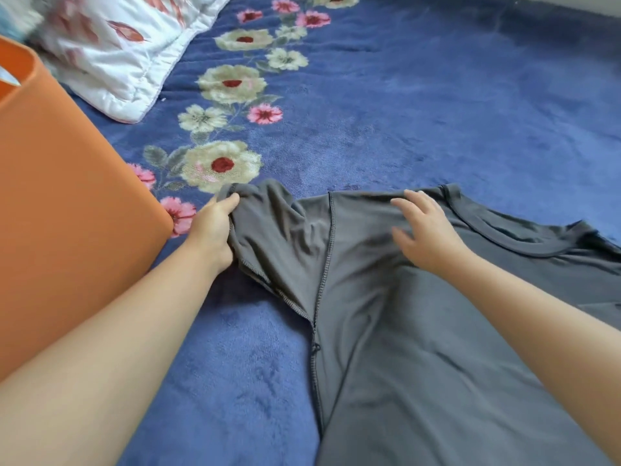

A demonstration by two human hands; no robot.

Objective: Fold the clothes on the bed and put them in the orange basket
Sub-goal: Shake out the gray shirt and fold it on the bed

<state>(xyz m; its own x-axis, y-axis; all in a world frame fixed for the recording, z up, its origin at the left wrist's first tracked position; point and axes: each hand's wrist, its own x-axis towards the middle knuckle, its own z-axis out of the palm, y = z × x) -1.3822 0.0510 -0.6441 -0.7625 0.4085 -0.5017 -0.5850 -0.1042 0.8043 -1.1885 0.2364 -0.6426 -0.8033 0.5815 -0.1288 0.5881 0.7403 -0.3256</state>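
Grey shirt [420, 331] spread on bed [437, 112], body running toward viewer, collar far right. Left hand [213, 227] grips sleeve [268, 227] at shirt's left edge. Right hand [423, 230] flat, fingers relaxed, pressing shoulder. Orange basket [67, 213] just left, nearer left hand.

A bed covered in a plush blue blanket [420, 105] with a band of cream and pink flowers is carrying everything here. A smooth orange basket [67, 210] is standing on it at the left edge. A white quilted comforter with reddish leaf prints [127, 52] is lying bunched at the top left, just behind the basket. A dark grey stitched T-shirt [403, 331] is lying spread across the lower right, its neckline pointing right.
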